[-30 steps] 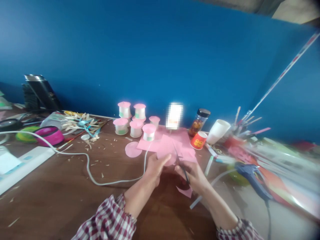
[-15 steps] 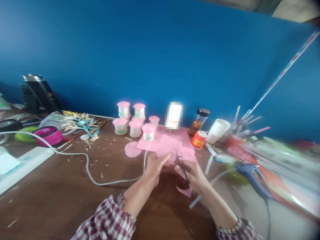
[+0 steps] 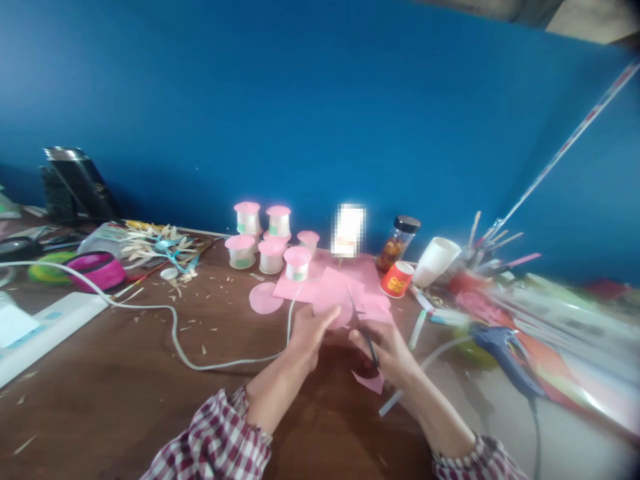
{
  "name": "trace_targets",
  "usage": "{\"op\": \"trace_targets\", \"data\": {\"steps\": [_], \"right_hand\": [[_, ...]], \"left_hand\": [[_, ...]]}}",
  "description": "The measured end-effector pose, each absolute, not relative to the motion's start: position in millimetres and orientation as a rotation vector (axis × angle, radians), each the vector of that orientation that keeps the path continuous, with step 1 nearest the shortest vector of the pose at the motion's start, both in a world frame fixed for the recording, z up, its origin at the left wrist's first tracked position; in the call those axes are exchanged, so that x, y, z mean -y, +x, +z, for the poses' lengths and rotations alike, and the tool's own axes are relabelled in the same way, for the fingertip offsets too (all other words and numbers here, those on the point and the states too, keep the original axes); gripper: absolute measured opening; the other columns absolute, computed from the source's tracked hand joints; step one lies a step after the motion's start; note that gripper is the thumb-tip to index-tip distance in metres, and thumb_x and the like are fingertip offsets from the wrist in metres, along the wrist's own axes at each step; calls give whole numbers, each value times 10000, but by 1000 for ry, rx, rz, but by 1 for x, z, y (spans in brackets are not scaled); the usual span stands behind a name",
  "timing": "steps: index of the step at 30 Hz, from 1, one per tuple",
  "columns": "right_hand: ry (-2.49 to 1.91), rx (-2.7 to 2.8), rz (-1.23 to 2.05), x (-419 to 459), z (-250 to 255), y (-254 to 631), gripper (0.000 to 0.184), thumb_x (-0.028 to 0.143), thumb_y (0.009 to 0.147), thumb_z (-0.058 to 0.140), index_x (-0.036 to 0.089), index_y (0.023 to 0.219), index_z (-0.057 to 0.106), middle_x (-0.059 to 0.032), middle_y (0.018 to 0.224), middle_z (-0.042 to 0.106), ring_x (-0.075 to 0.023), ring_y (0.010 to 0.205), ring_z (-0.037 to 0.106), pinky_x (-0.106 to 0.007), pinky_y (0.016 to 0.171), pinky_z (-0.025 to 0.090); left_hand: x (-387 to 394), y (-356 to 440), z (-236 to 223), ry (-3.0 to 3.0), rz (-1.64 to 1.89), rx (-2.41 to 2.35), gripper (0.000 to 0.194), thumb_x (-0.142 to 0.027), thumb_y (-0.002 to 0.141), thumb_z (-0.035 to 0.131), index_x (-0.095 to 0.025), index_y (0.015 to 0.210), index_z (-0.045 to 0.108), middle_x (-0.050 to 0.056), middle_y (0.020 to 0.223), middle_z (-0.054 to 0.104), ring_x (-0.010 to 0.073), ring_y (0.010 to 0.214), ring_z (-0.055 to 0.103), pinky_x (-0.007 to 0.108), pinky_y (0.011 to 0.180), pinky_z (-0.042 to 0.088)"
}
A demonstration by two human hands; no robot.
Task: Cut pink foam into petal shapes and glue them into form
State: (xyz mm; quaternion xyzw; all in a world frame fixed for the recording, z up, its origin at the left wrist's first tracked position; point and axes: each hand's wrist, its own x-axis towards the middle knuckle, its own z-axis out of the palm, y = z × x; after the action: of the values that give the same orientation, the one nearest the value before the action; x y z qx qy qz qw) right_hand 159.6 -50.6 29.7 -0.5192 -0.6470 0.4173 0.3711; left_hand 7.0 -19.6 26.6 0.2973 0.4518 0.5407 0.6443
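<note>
My left hand (image 3: 313,328) pinches a piece of pink paper (image 3: 333,308), thumb on top. Scissors (image 3: 367,341) with dark handles are in my right hand (image 3: 383,347), their blades at the right edge of that paper. A pink offcut (image 3: 369,381) lies on the table just below the right hand. Behind my hands, pink sheets (image 3: 367,270) are spread out. To the left lies a pink paper disc (image 3: 267,298). Several small white paper cups (image 3: 297,265) with pink discs on top stand beyond it, some stacked.
A white cable (image 3: 200,367) crosses the brown table. On the right are a red paper cup (image 3: 397,279), a white cup (image 3: 436,261), a lidded jar (image 3: 399,243) and a glue gun (image 3: 510,357). Tape rolls (image 3: 97,270) and a power strip (image 3: 55,327) lie left. A blue wall (image 3: 300,100) stands behind.
</note>
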Motion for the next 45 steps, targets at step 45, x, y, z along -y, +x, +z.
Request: {"op": "trace_targets", "data": {"steps": [45], "right_hand": [[-1346,1648,1123,50,33,159,387,540,789,615,161,718,578,39,466,503,-108,408,473,-213,394,350]], "left_hand": [[18,6,24,757,1197,-1034,309,-327,630,761,-88,822,721,137,777,725,222,674,667,282,579,493]]}}
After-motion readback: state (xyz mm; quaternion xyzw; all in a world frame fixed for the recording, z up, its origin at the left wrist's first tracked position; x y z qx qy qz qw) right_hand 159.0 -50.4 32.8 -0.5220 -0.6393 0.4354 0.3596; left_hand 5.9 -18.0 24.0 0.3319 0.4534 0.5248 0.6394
